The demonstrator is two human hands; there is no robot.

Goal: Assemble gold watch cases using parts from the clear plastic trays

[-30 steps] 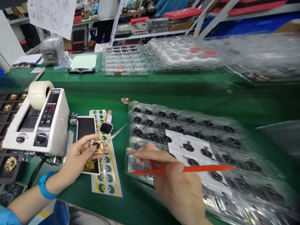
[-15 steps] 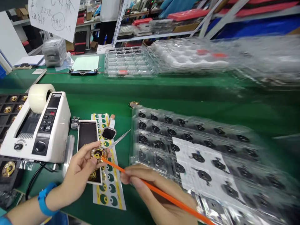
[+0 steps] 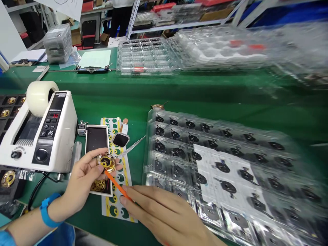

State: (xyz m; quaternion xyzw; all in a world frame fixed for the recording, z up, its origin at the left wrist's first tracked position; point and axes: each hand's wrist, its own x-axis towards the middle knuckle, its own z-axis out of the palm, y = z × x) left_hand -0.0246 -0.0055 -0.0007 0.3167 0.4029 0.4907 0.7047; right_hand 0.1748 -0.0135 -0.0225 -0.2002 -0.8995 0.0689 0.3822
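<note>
My left hand [image 3: 83, 179] grips a round gold-rimmed part [image 3: 110, 164] with a dark centre between thumb and fingers. In my right hand [image 3: 164, 213] is a thin orange stick [image 3: 118, 186]. Its tip meets the lower edge of the gold part, and the back of my hand hides most of its rear length. Under the left hand lies a white-rimmed black tray [image 3: 96, 138] with small yellow rings [image 3: 98, 185] in its lower part. Beside it is a sheet of yellow and green die-cut stickers [image 3: 112, 209]. Pointed tweezers [image 3: 133, 146] and a square-faced watch [image 3: 121, 139] rest near that sheet.
At left stands a white tape dispenser [image 3: 55, 136], with black trays of gold parts [image 3: 9, 178] beyond it. Clear plastic trays of black parts [image 3: 176, 152] cover the right side. A clipboard [image 3: 94, 60] and stacked clear trays [image 3: 146, 56] sit on the back ledge.
The view has shifted slightly. My right hand has rolled over the orange stick, with its back now facing up and covering the stick's rear. The left hand still holds the gold part, now tilted differently.
</note>
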